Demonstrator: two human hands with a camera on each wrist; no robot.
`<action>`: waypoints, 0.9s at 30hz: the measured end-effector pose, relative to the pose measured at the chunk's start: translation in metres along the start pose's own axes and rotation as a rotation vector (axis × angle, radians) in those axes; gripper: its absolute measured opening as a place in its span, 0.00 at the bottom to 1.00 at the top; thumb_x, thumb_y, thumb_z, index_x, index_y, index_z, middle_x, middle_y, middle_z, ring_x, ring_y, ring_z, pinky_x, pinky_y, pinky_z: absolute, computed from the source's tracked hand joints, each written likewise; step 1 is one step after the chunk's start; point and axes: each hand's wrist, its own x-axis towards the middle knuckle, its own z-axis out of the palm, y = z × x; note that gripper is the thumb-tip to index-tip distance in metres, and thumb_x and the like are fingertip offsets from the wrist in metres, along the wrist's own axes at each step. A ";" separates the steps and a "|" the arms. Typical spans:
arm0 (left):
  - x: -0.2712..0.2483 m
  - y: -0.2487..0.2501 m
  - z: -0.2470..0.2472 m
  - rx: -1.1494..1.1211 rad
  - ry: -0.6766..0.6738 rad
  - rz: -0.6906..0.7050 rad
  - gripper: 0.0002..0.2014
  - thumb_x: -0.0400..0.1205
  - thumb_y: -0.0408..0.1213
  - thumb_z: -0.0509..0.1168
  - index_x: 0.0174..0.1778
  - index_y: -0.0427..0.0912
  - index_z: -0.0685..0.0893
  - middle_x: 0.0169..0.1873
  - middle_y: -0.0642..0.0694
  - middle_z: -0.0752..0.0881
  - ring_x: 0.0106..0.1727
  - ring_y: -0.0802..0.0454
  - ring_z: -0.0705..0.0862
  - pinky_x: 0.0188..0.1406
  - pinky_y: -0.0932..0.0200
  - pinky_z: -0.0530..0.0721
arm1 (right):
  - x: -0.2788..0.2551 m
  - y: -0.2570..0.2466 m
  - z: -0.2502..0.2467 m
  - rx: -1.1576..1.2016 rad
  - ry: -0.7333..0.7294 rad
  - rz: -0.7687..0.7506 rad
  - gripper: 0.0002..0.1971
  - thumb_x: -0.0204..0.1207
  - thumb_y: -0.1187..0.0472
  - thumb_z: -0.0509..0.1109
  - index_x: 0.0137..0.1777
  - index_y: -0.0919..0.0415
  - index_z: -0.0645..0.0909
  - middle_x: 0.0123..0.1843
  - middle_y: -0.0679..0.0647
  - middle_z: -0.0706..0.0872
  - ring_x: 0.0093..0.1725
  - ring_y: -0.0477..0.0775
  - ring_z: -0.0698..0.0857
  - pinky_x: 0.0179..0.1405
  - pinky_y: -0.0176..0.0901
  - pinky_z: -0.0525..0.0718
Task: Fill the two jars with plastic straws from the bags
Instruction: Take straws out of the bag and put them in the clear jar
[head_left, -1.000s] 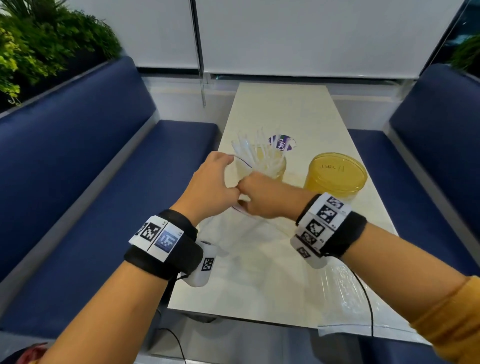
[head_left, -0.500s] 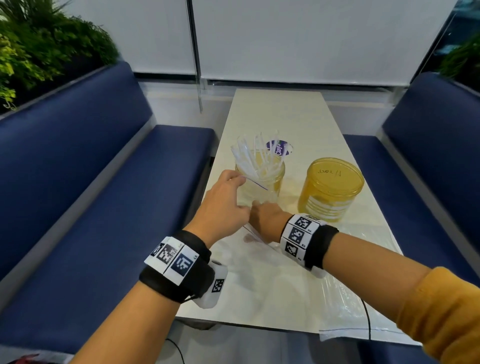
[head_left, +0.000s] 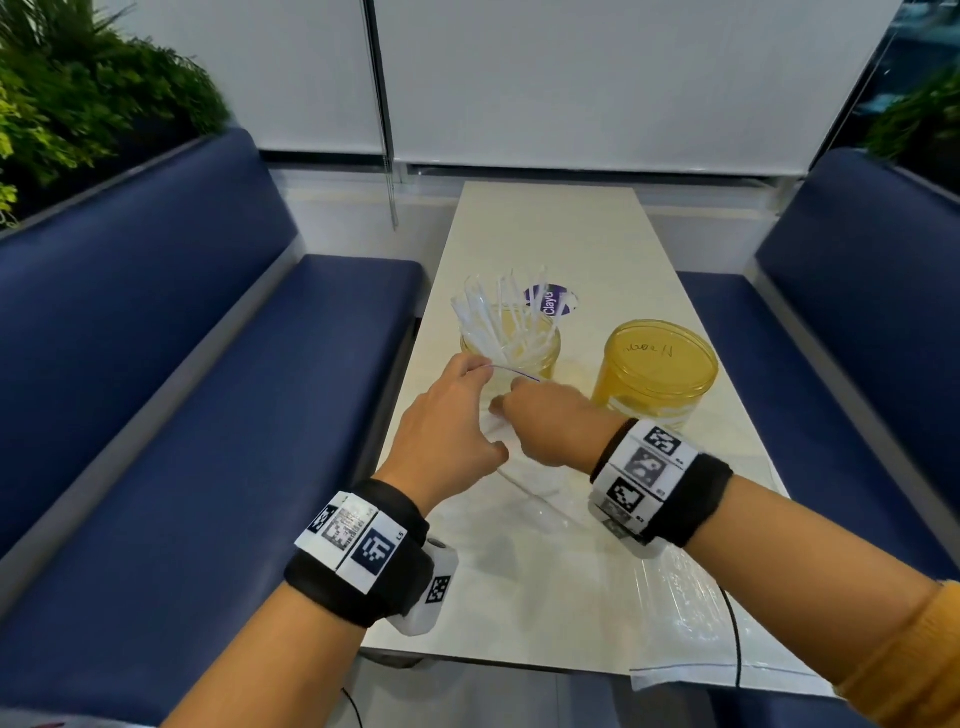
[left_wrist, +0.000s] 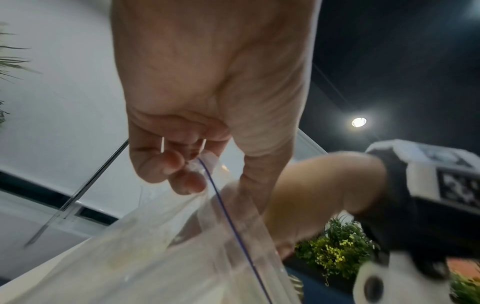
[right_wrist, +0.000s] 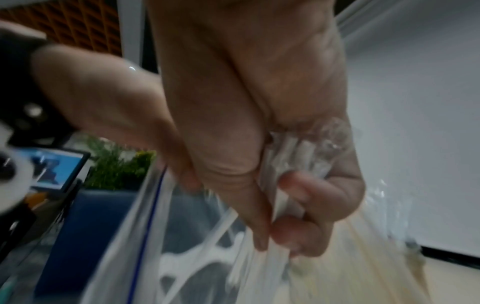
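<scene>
A clear zip bag (head_left: 524, 462) with a blue seal line lies on the table near the left jar. My left hand (head_left: 452, 415) pinches the bag's rim (left_wrist: 205, 170) at the blue line and holds it up. My right hand (head_left: 545, 421) reaches into the bag and grips a bundle of wrapped straws (right_wrist: 293, 160) in its curled fingers. The open left jar (head_left: 511, 343) holds several white straws (head_left: 488, 317). A second amber jar (head_left: 654, 374) to the right wears a lid with writing on it.
A second clear bag (head_left: 691, 623) lies flat at the table's near right edge and hangs over it. A purple round sticker (head_left: 550, 301) sits behind the left jar. Blue benches (head_left: 182, 415) flank the narrow white table (head_left: 545, 223).
Both hands dropped from jar height toward the table and moved slightly apart, spreading the bag's mouth. My right hand went deeper into the bag.
</scene>
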 end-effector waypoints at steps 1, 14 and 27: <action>0.001 0.001 0.002 0.002 0.007 -0.011 0.42 0.71 0.44 0.79 0.82 0.46 0.71 0.78 0.59 0.68 0.67 0.51 0.81 0.57 0.61 0.73 | -0.005 0.002 -0.008 0.017 0.001 -0.008 0.24 0.85 0.65 0.63 0.81 0.55 0.71 0.72 0.59 0.77 0.65 0.62 0.83 0.47 0.46 0.76; 0.011 0.001 0.024 -0.026 0.435 -0.148 0.11 0.81 0.41 0.73 0.38 0.41 0.79 0.39 0.49 0.84 0.33 0.51 0.77 0.29 0.62 0.66 | -0.046 0.017 -0.083 0.611 0.337 -0.088 0.16 0.73 0.56 0.82 0.60 0.53 0.86 0.54 0.51 0.84 0.28 0.47 0.90 0.28 0.35 0.87; 0.012 0.000 0.007 -0.283 0.381 -0.215 0.08 0.77 0.23 0.66 0.36 0.40 0.80 0.24 0.54 0.76 0.24 0.59 0.74 0.20 0.75 0.72 | 0.003 -0.025 -0.021 1.306 0.502 -0.180 0.16 0.80 0.50 0.74 0.32 0.55 0.84 0.29 0.44 0.85 0.32 0.39 0.85 0.39 0.34 0.81</action>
